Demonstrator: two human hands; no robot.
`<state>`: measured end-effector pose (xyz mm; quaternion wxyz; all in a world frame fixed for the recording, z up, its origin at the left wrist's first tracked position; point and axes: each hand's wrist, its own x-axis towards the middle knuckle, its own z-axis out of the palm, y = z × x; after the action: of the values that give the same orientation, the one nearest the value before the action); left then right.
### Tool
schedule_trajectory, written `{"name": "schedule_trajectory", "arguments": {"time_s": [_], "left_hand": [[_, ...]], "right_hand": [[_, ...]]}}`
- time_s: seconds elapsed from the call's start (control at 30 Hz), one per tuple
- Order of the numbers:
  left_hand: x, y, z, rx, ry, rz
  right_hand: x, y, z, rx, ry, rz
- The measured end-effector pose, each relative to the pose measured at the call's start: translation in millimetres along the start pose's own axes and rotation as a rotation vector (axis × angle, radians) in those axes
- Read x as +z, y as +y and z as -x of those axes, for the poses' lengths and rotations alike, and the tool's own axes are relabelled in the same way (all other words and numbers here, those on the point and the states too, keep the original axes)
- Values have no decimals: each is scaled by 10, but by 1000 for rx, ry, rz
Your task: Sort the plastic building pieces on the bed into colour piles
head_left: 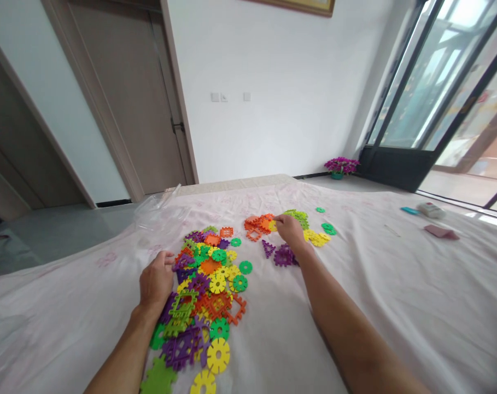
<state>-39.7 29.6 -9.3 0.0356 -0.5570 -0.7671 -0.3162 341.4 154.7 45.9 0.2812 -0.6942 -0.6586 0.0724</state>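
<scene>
A large mixed heap of plastic interlocking building pieces [210, 266] lies in front of me: squares, triangles and notched discs in purple, orange, green and yellow. At its left edge is my left hand [156, 280], fingers curled closed against a purple piece [185, 260]; whether it grips that piece is unclear. My right hand [290, 230] reaches forward, fingers closed, beside a pile of orange pieces [256, 223]. A yellow piece [273, 226] shows right under its fingertips, but what it holds is hidden. Purple pieces [284, 255] lie below that hand, and light green pieces [299, 218] behind it.
Yellow discs [319, 238] and dark green discs [328, 229] lie in small groups to the right. A clear plastic bag [160, 210] rests at the back left of the cloth-covered surface [379, 306]. Further right are a pink item [440, 232] and a whitish object [431, 210].
</scene>
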Motion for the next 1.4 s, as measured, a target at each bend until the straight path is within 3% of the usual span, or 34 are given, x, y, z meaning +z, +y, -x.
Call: {"name": "schedule_trajectory", "arguments": {"time_s": [0.13, 0.23, 0.33, 0.5, 0.7, 0.87, 1.0, 1.1, 1.2, 1.33, 1.4], "left_hand": [[54, -41, 3, 74, 60, -30], [91, -68, -1, 59, 32, -35], [104, -85, -7, 32, -31, -39], [104, -94, -13, 43, -74, -37], [150, -115, -40, 74, -86, -52], [150, -94, -42, 73, -99, -52], [142, -94, -42, 55, -111, 36], [116, -99, -47, 33, -153, 170], [16, -108, -4, 129, -271, 296], [-225, -192, 296, 340, -453, 209], [-328, -251, 572, 393, -461, 146]], "right_hand": [[-309, 460, -107, 210, 58, 50], [-404, 712, -117, 325, 84, 125], [-363, 822, -111, 344, 67, 189], [-157, 830, -144, 304, -80, 320], [-29, 871, -362, 253, -117, 381], [-23, 834, -536, 132, -192, 382], [-5, 598, -421, -14, -162, 377], [56, 280, -119, -293, -129, 267], [151, -42, 292, -597, -188, 112], [278, -279, 769, -741, -247, 33], [326, -309, 914, -766, -261, 22]]}}
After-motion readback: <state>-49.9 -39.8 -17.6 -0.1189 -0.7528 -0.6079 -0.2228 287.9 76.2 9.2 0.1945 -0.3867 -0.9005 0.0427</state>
